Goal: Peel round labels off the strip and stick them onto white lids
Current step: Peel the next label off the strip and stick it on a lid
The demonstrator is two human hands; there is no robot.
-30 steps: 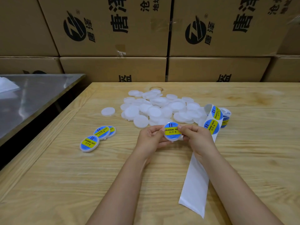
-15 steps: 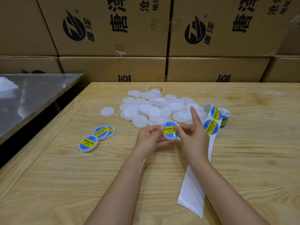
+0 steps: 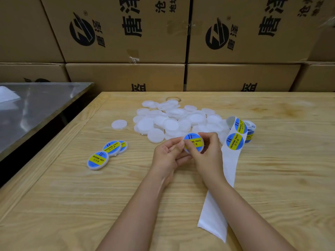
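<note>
A white lid with a blue and yellow round label (image 3: pixel 194 141) is held above the wooden table (image 3: pixel 72 205) between both hands. My left hand (image 3: pixel 167 156) grips its left edge. My right hand (image 3: pixel 208 156) curls over it, thumb pressing on the label's lower left and fingers over the top right rim. Behind them lies a pile of bare white lids (image 3: pixel 172 122). The label strip (image 3: pixel 233 142) runs from a roll (image 3: pixel 251 129) on the right, showing two labels, and its empty backing trails toward me.
Three labelled lids (image 3: pixel 107 153) lie on the table to the left, and a single bare lid (image 3: pixel 119 124) sits apart from the pile. A steel table (image 3: pixel 32 113) stands at the far left. Stacked cardboard boxes (image 3: pixel 126 33) wall off the back.
My right index finger, raised half a second ago, has curled back down over the lid. The thumb has slid across the label. The lid has tilted slightly; the left hand keeps its grip.
</note>
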